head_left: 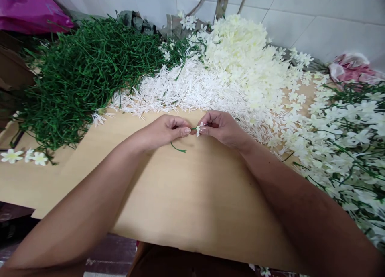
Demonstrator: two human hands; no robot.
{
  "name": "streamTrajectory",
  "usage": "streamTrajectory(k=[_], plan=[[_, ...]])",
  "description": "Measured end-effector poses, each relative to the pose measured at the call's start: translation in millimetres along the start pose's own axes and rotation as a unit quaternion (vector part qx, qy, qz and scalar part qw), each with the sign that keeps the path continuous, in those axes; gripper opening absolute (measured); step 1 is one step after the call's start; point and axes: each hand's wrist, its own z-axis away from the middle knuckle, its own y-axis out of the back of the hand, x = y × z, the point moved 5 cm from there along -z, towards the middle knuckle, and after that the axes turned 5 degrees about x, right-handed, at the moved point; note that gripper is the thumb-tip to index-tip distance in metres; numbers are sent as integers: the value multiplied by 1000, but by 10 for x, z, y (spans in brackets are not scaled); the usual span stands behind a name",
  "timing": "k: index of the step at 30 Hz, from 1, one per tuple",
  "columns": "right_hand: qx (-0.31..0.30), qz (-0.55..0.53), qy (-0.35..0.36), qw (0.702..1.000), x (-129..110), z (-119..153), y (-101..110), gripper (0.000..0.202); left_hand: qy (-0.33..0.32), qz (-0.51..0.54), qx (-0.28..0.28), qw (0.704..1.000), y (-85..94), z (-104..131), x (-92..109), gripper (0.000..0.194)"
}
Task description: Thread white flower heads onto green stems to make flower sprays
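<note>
Over the cardboard (186, 188), my left hand (170, 128) pinches a thin green plastic stem (179, 149) between thumb and fingers, its lower end hanging below the hand. At the upper end of that stem, between the two hands, sits a small white piece with thin strands (199, 128). My right hand (221, 126) is closed on it in a pinch from the other side. Just beyond the hands lies a heap of white strand pieces (186, 88). A large pile of green stems (96, 64) rises at the back left, and cream flower petals (240, 52) are heaped at the back right.
Many white artificial flowers on green stems (345, 148) cover the right side. A few flowers (12, 155) lie at the left edge. Behind stand a white tiled wall (300, 16), a magenta bag (30, 12) and a red-and-white plastic bag (350, 70).
</note>
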Motion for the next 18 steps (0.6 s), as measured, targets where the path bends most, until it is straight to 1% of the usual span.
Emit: streamTrajectory(k=[6,9,14,18], plan=[[-14,-47,-12,999,-25,5,-19,38,-52,-46,-2,998,-25,-15,-1,19],[-26,-76,-14,997,-49,7,-35,37,-68,-57,-10,996,-45,-10,19,24],[-51,-84,-2,995,-87,9,-52,35,-64,-61,-25,996,-74,1,30,34],[-52,-87,0,995,-93,9,-37,33,-59,-58,-23,996,-66,-14,14,37]])
